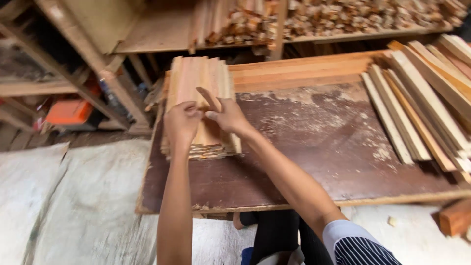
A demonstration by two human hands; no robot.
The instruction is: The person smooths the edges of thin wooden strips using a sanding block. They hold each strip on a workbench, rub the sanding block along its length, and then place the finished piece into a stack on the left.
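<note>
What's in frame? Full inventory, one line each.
stack of thin wood slats: one stack, pale reddish, left end of the board, under both hands
work board: one, dark brown, dusty, centre
long wood strips: a pile, count unclear, pale to orange, right side of the board
planks: a few, light orange, along the board's far edge
small wood offcuts: many, tan, on the shelf behind
orange object: one, low on the left, kind unclear
wood block: one, reddish, lower right
left hand: on the stack
right hand: on the stack, fingers spread
</note>
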